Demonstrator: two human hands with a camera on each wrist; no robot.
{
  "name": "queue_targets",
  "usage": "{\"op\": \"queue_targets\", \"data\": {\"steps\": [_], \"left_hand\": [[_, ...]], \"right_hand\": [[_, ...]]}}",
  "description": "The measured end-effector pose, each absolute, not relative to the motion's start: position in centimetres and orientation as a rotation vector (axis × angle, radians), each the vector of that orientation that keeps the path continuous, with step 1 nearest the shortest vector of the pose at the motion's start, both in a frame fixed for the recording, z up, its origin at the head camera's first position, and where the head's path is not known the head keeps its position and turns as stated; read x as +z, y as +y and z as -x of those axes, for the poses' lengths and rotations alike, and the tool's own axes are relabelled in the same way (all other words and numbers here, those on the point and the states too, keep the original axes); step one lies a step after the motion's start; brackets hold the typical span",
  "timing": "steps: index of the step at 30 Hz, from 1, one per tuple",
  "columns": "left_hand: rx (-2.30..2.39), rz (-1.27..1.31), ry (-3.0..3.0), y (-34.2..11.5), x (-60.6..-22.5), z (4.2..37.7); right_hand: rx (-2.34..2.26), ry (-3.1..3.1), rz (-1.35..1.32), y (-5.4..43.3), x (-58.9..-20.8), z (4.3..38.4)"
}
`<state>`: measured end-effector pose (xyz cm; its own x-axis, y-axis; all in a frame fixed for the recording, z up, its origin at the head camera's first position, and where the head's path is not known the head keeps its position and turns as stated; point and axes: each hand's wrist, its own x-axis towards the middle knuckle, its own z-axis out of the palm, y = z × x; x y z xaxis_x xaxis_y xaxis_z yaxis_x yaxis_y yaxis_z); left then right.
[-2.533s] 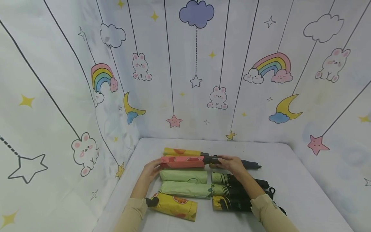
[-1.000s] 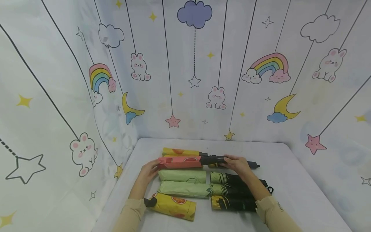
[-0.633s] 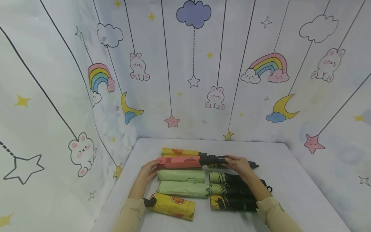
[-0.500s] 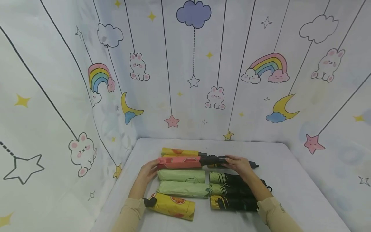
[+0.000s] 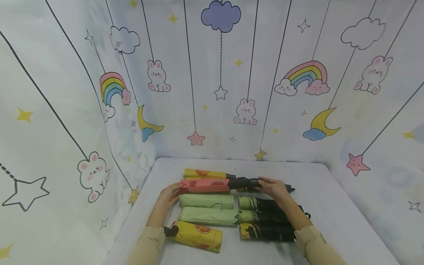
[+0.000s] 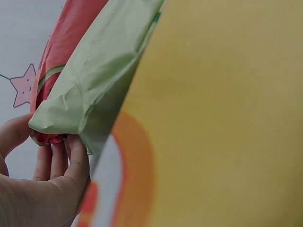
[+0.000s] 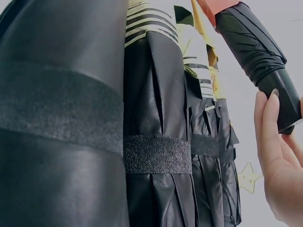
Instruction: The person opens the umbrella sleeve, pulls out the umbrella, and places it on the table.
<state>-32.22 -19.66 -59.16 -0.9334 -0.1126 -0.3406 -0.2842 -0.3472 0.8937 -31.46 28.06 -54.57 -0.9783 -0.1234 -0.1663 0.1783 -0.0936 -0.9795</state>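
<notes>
In the head view, a folding umbrella [image 5: 243, 183] with a black end lies partly inside a red watermelon-print sleeve [image 5: 207, 185]. At the sleeve's left end, my left hand [image 5: 169, 195] holds it between thumb and fingers; the left wrist view shows this hand [image 6: 52, 175] at the tip, partly behind a pale green sleeve [image 6: 90, 80]. My right hand [image 5: 273, 188] pinches the umbrella's black handle, which the right wrist view shows as a smooth black grip [image 7: 279, 97] between thumb and fingertips. The sleeve's rear side is hidden.
Two pale green sleeves [image 5: 207, 201] lie in front, a yellow orange-print sleeve [image 5: 198, 237] nearest. To their right are folded black-and-green umbrellas [image 5: 256, 216] and a black-and-yellow umbrella [image 5: 265, 232]. Behind the red sleeve lies a yellow one [image 5: 205, 173]; a dark umbrella end [image 5: 289, 188] shows beyond my right hand.
My right hand has moved rightward with the handle, and more of the black umbrella shows outside the red sleeve. The left hand keeps hold of the sleeve's end; the last half second shows hardly any motion.
</notes>
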Motion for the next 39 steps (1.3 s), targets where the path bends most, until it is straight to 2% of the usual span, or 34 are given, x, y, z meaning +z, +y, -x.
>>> {"op": "queue_targets", "data": {"steps": [39], "left_hand": [[2.498, 0.523, 1.693, -19.43, -59.01, 32.45]], "right_hand": [[-2.228, 1.945, -0.100, 28.92, -54.38, 30.87]]}}
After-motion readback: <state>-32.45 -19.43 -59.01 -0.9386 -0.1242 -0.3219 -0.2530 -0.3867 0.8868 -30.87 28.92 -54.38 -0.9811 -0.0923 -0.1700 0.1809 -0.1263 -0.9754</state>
